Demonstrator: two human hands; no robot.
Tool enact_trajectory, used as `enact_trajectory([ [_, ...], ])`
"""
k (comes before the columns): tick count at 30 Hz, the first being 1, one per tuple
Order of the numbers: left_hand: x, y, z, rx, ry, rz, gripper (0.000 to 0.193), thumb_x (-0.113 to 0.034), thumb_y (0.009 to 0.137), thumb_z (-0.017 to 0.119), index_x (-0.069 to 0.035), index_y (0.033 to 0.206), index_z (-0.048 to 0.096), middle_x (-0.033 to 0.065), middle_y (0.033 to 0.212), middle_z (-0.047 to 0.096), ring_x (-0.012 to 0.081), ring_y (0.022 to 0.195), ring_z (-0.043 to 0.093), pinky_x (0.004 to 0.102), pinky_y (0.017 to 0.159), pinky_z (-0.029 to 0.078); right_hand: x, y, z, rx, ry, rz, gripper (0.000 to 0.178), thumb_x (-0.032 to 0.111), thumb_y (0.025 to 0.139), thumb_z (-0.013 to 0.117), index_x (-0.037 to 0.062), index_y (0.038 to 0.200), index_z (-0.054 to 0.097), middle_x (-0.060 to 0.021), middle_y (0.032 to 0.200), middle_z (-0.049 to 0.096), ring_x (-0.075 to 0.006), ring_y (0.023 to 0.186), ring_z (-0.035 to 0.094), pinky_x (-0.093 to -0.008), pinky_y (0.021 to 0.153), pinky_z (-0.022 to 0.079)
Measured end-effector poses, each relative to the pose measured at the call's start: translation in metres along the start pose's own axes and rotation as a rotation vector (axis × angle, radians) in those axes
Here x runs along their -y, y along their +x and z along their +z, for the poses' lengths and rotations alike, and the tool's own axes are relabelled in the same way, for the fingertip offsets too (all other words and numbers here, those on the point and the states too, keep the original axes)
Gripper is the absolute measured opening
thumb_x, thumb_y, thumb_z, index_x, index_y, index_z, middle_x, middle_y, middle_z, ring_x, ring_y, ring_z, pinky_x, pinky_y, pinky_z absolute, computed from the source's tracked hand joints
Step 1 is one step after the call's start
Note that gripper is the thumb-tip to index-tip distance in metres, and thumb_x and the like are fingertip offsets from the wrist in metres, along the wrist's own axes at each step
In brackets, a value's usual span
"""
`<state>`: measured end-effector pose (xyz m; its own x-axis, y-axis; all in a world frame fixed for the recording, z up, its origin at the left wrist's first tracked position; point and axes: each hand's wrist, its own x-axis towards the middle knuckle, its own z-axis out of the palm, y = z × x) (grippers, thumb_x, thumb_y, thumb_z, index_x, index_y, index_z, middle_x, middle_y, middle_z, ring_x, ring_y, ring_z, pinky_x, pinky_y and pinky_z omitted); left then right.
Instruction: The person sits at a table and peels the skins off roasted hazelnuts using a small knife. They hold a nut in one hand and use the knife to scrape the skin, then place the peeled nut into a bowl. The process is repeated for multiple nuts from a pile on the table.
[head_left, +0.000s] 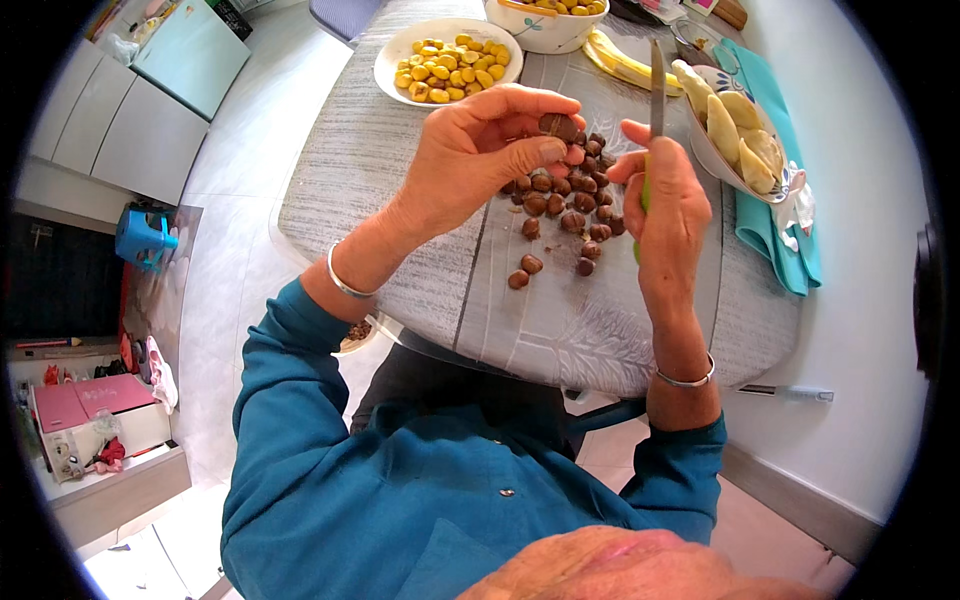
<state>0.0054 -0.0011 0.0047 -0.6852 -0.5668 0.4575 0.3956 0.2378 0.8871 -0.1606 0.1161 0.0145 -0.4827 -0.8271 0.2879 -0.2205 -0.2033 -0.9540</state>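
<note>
Between the thumb and fingers of my left hand point(475, 150) is a brown chestnut point(558, 127), raised above the table. My right hand point(668, 205) is wrapped round the green handle of a knife point(657, 90), whose blade points up and away from me. Blade and chestnut are apart. Beneath and between my hands, several unpeeled chestnuts point(584, 202) lie loose on the grey patterned table point(520, 330). A few of them sit nearer to me, off the main heap.
A white plate of peeled yellow chestnuts point(450, 68) stands far left, beside a white bowl point(545, 30) of more. A banana peel point(620, 62) lies at the back. On the right, a patterned bowl point(705, 150) holds pale, long pieces, next to a turquoise cloth point(775, 240) and the wall.
</note>
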Motion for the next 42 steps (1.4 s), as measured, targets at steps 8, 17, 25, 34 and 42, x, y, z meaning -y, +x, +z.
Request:
enact_trajectory([
  [8, -0.003, 0.004, -0.005, -0.088, -0.156, -0.013, 0.039, -0.006, 0.094, 0.060, -0.002, 0.133, 0.054, 0.0153, 0.117, 0.064, 0.0222, 0.097, 0.069, 0.0310, 0.081, 0.060, 0.009, -0.004, -0.003, 0.073, -0.182, -0.274, 0.033, 0.017, 0.101, 0.053, 0.0038, 0.130, 0.060, -0.0029, 0.081, 0.063, -0.0050, 0.059, 0.050, -0.0206, 0.050, 0.041],
  [17, -0.002, 0.009, -0.018, -0.188, -0.185, 0.044, 0.030, -0.005, 0.094, 0.061, -0.001, 0.123, 0.058, 0.0172, 0.112, 0.065, 0.0208, 0.098, 0.068, 0.0317, 0.082, 0.060, -0.001, -0.003, 0.006, 0.151, -0.481, -0.626, 0.037, 0.005, 0.091, 0.064, 0.0141, 0.127, 0.065, -0.0078, 0.080, 0.063, -0.0129, 0.063, 0.057, -0.0276, 0.055, 0.049],
  [25, -0.002, 0.007, -0.016, -0.233, -0.102, 0.036, 0.027, -0.002, 0.093, 0.061, 0.000, 0.120, 0.060, 0.0160, 0.111, 0.066, 0.0186, 0.093, 0.067, 0.0318, 0.081, 0.059, 0.000, -0.003, 0.005, 0.121, -0.584, -0.668, 0.041, 0.005, 0.089, 0.066, 0.0162, 0.128, 0.064, -0.0062, 0.071, 0.055, -0.0142, 0.059, 0.053, -0.0300, 0.051, 0.047],
  [34, -0.011, 0.005, -0.011, -0.273, 0.084, 0.060, 0.027, -0.003, 0.093, 0.062, 0.002, 0.119, 0.062, 0.0139, 0.107, 0.068, 0.0196, 0.089, 0.070, 0.0312, 0.082, 0.059, -0.005, -0.003, 0.004, 0.109, -0.607, -0.677, 0.047, 0.002, 0.086, 0.067, 0.0193, 0.130, 0.064, -0.0044, 0.071, 0.054, -0.0143, 0.057, 0.053, -0.0314, 0.050, 0.048],
  [42, -0.007, 0.005, -0.010, -0.281, 0.101, 0.076, 0.027, -0.003, 0.093, 0.062, 0.002, 0.120, 0.063, 0.0120, 0.105, 0.069, 0.0190, 0.090, 0.070, 0.0298, 0.082, 0.058, -0.005, -0.005, 0.006, 0.078, -0.617, -0.642, 0.048, 0.002, 0.087, 0.066, 0.0217, 0.131, 0.063, -0.0041, 0.072, 0.055, -0.0141, 0.056, 0.055, -0.0318, 0.050, 0.048],
])
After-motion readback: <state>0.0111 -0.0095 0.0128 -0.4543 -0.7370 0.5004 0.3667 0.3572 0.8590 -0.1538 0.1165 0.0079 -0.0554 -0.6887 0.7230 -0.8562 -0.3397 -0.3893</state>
